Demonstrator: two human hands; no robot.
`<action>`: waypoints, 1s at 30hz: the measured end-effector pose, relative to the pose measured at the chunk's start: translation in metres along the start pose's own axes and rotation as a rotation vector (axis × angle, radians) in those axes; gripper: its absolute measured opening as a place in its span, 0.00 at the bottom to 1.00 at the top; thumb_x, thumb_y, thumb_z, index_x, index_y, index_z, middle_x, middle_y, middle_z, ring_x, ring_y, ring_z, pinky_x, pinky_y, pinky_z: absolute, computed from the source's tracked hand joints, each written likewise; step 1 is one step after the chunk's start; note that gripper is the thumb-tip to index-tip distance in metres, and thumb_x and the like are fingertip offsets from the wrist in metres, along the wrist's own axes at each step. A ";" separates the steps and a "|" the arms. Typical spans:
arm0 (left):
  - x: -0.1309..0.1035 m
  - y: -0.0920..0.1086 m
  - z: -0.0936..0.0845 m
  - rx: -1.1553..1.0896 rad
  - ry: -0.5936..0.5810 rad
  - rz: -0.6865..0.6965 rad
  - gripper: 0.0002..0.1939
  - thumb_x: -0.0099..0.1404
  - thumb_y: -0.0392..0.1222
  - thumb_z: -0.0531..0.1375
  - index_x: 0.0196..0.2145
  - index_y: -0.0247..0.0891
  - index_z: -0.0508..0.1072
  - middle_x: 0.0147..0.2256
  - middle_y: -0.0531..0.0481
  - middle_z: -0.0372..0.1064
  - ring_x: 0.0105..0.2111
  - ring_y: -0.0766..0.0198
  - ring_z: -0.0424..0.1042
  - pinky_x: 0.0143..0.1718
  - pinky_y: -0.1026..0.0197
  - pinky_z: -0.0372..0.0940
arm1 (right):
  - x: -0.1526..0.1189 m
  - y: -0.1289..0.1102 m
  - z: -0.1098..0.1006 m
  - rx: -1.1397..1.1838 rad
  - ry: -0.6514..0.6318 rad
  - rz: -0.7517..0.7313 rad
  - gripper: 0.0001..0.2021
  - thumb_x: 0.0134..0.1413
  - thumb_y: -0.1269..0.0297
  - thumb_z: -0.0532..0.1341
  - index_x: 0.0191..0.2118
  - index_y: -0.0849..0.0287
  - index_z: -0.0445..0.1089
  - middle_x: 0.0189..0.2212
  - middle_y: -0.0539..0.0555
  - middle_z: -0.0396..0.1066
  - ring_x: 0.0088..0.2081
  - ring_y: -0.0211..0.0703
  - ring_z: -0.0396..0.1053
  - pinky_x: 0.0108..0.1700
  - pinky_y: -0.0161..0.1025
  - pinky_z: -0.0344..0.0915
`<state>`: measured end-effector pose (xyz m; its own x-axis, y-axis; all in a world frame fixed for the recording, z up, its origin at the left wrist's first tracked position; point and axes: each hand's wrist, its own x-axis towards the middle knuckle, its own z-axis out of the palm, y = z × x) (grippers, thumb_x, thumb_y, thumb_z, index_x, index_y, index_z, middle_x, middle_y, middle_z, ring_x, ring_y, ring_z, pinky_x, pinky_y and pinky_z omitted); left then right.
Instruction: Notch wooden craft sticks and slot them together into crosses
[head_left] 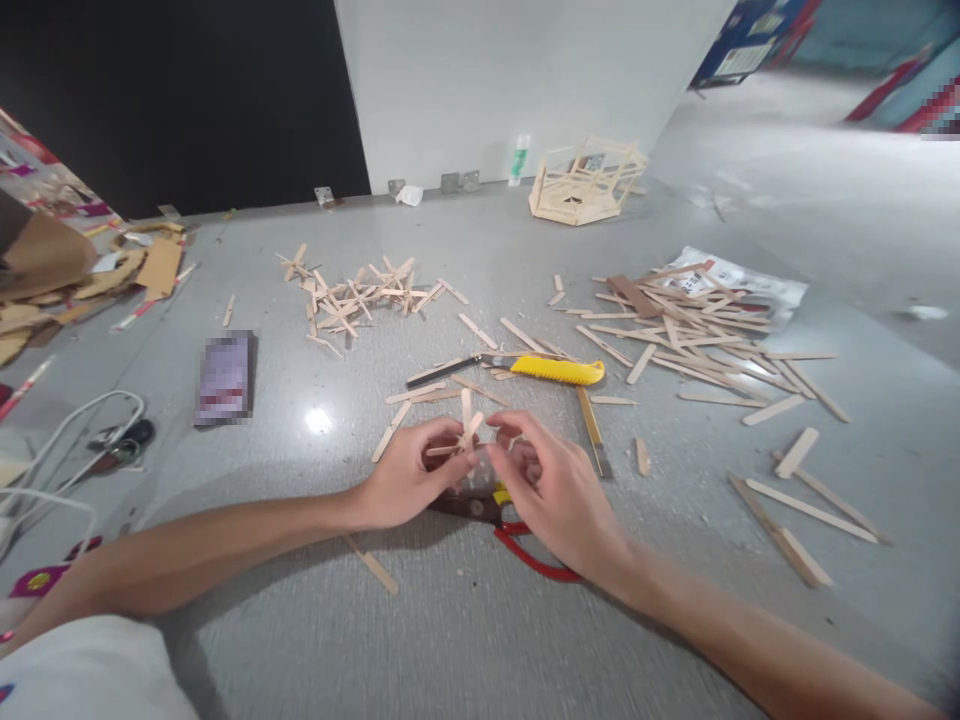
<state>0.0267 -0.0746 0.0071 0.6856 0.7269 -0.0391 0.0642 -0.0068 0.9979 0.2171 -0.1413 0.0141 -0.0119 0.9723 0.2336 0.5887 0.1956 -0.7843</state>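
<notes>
**Several crossed craft sticks (pixel 468 424) held at centre**

The left hand (pixel 412 475) clamps them between thumb and fingers, above a red-handled plier-type tool (pixel 480 508). The right hand (pixel 555 490) curls just beside them; whether its fingers grip anything cannot be told.

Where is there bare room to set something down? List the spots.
Bare: between the purple item and the yellow-handled tool; between the crossed-stick pile and the wooden frame; on the near side of the red-handled pliers. Crowded: around the yellow-handled tool, and at right, where loose sticks overlap the white packet.
</notes>
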 end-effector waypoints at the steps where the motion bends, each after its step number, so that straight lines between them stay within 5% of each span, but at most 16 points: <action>1: 0.000 0.000 0.000 0.008 0.002 0.012 0.15 0.71 0.51 0.63 0.40 0.35 0.72 0.31 0.52 0.69 0.28 0.68 0.68 0.32 0.64 0.66 | -0.001 -0.001 0.000 0.038 -0.018 -0.002 0.09 0.69 0.61 0.57 0.50 0.56 0.69 0.32 0.49 0.77 0.22 0.36 0.68 0.27 0.35 0.64; 7: -0.002 -0.002 -0.001 0.210 0.049 0.051 0.14 0.70 0.51 0.64 0.40 0.36 0.75 0.30 0.50 0.73 0.29 0.65 0.70 0.30 0.65 0.63 | -0.003 -0.004 0.002 0.208 -0.114 0.101 0.12 0.66 0.59 0.64 0.53 0.51 0.73 0.32 0.49 0.82 0.34 0.41 0.80 0.35 0.34 0.73; 17: -0.003 -0.002 0.001 0.348 0.074 0.141 0.10 0.74 0.44 0.59 0.43 0.37 0.77 0.38 0.46 0.80 0.37 0.60 0.78 0.37 0.63 0.70 | 0.002 -0.004 -0.001 0.195 -0.112 0.070 0.06 0.66 0.62 0.62 0.44 0.55 0.74 0.28 0.48 0.75 0.28 0.40 0.72 0.31 0.36 0.68; 22: -0.007 -0.005 0.003 0.329 0.145 0.190 0.08 0.74 0.42 0.59 0.40 0.37 0.76 0.33 0.48 0.80 0.32 0.63 0.79 0.35 0.65 0.73 | 0.002 -0.003 -0.003 0.154 -0.089 0.024 0.09 0.68 0.63 0.59 0.39 0.56 0.75 0.32 0.52 0.77 0.30 0.41 0.73 0.34 0.38 0.70; 26: -0.009 -0.009 0.003 0.397 0.282 0.388 0.04 0.73 0.40 0.62 0.39 0.38 0.74 0.33 0.50 0.80 0.30 0.66 0.79 0.34 0.67 0.74 | 0.000 0.004 -0.001 0.205 -0.061 0.058 0.09 0.68 0.63 0.60 0.42 0.56 0.78 0.39 0.55 0.81 0.36 0.45 0.78 0.39 0.40 0.75; 30: -0.010 -0.014 0.000 0.538 0.310 0.569 0.05 0.74 0.38 0.61 0.38 0.39 0.75 0.31 0.51 0.79 0.27 0.69 0.76 0.30 0.69 0.70 | -0.002 0.008 -0.002 0.291 -0.062 0.086 0.10 0.67 0.64 0.60 0.42 0.54 0.80 0.38 0.54 0.82 0.29 0.42 0.77 0.31 0.37 0.76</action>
<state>0.0191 -0.0818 -0.0065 0.4930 0.6686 0.5567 0.1600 -0.6986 0.6974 0.2229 -0.1419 0.0087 -0.0268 0.9911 0.1306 0.3338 0.1320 -0.9334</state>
